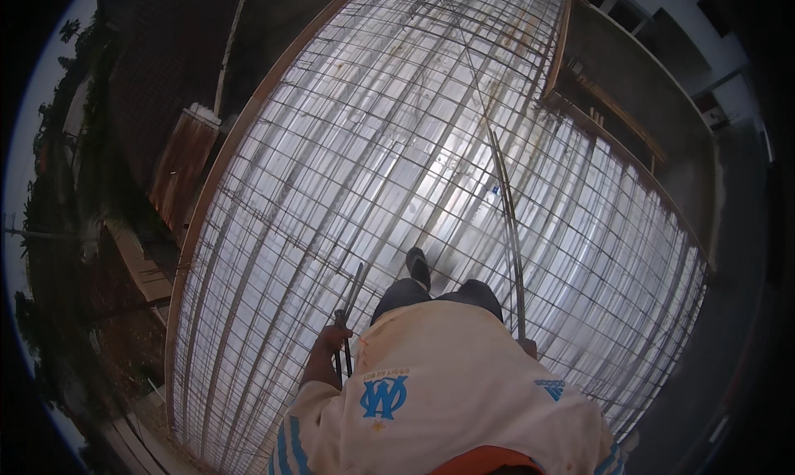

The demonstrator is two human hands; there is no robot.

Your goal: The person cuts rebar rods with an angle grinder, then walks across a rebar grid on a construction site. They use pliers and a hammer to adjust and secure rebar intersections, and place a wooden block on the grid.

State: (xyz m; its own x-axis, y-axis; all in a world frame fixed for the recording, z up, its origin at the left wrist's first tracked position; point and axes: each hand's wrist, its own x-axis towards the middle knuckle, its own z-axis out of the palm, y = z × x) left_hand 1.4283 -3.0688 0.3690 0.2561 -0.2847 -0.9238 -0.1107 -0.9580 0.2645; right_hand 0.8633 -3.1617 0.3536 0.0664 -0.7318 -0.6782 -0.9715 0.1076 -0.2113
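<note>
L hand (336, 334) w/ fingers round dk bars (355, 288), R hand (529, 347) gripping long rods (517, 276).

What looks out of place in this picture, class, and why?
A small blue item beside the long dark bars that run toward the right hand. Its colour stands out against the pale ribbed sheeting. It is too small to identify.

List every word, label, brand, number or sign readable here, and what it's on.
Shirt, left breast: blue emblem, small lettering by it; not copied.
Shirt, right breast: blue logo with lettering; not copied.
Small blue item seen against the ribbed sheeting: too small to read.
Dark bars in the left hand: no lettering visible.
</note>
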